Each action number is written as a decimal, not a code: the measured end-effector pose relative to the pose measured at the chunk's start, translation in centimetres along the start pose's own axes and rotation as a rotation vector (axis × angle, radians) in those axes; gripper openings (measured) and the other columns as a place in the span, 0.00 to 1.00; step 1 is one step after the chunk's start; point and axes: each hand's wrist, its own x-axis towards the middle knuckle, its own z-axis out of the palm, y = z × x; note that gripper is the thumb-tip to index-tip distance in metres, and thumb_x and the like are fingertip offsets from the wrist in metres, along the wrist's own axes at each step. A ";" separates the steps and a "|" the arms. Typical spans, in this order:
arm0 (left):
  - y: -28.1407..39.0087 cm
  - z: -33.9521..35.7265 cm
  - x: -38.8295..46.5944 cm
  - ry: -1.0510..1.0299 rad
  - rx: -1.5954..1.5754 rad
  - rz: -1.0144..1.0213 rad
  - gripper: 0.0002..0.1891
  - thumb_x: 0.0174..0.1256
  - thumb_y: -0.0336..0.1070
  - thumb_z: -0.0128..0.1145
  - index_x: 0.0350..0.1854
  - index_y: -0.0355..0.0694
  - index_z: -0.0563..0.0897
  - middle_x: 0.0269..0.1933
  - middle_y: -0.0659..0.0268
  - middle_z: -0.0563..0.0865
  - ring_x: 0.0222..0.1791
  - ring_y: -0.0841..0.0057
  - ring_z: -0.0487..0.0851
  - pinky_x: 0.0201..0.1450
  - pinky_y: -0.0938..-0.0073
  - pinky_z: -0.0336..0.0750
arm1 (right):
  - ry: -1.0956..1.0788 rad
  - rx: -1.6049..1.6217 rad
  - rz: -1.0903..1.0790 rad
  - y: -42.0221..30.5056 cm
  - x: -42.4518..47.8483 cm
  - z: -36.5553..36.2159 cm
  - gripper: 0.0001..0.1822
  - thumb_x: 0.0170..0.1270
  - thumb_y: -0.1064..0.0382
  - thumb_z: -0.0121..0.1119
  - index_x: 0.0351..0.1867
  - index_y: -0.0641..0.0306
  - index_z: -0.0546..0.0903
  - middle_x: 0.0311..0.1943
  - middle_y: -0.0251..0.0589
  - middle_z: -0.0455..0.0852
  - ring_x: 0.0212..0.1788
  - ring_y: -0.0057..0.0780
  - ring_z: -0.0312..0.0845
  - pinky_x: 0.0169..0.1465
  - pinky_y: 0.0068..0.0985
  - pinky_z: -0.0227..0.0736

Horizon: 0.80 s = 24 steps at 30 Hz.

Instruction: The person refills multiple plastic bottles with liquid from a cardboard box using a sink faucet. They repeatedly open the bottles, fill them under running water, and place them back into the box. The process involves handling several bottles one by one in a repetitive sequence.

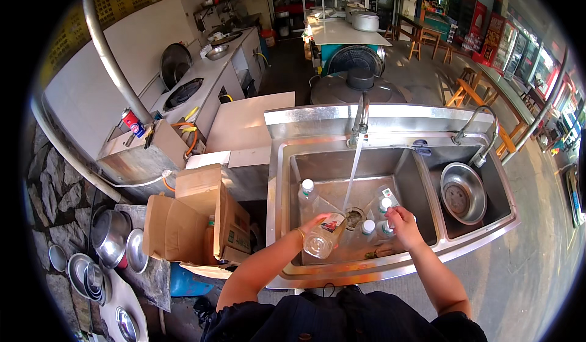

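Note:
My left hand (316, 225) holds a clear plastic bottle (319, 243) with a label, tilted with its base toward me over the large basin of a stainless steel sink (352, 275). My right hand (403, 223) is at a white-capped clear bottle (385, 204) on the basin's right side; whether its fingers grip the cap I cannot tell. Near it stand more capped bottles (367, 227). Another white-capped bottle (307, 195) stands at the basin's left. Water runs from the faucet (363, 117) toward the drain (355, 216).
A steel bowl (463, 193) lies in the smaller right basin, beside a second faucet (478, 156). Left of the sink, an open cardboard box (181, 232) holds a bottle. Metal bowls (110, 232) are at the far left. A large lidded pot (357, 88) is behind the sink.

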 end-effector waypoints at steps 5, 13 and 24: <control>-0.1 -0.9 0.8 0.043 -0.067 -0.001 0.33 0.51 0.66 0.59 0.53 0.46 0.78 0.45 0.52 0.82 0.41 0.49 0.82 0.42 0.49 0.79 | -0.002 -0.008 0.008 0.0 0.2 0.1 0.16 0.67 0.51 0.53 0.33 0.64 0.79 0.20 0.27 0.72 0.21 0.12 0.63 0.24 0.14 0.56; 0.1 -0.3 0.6 0.054 -0.160 -0.025 0.34 0.50 0.64 0.61 0.54 0.45 0.77 0.48 0.52 0.81 0.44 0.50 0.81 0.44 0.50 0.79 | 0.006 0.039 0.023 0.2 0.4 -0.2 0.16 0.67 0.50 0.54 0.34 0.63 0.79 0.20 0.26 0.72 0.21 0.12 0.62 0.24 0.14 0.55; 0.4 0.8 -0.3 0.028 -0.149 -0.021 0.35 0.50 0.62 0.63 0.56 0.44 0.76 0.52 0.54 0.80 0.48 0.48 0.79 0.50 0.50 0.77 | 0.005 0.075 0.067 0.3 0.6 -0.3 0.17 0.66 0.51 0.56 0.34 0.66 0.79 0.21 0.25 0.71 0.25 0.12 0.62 0.28 0.15 0.57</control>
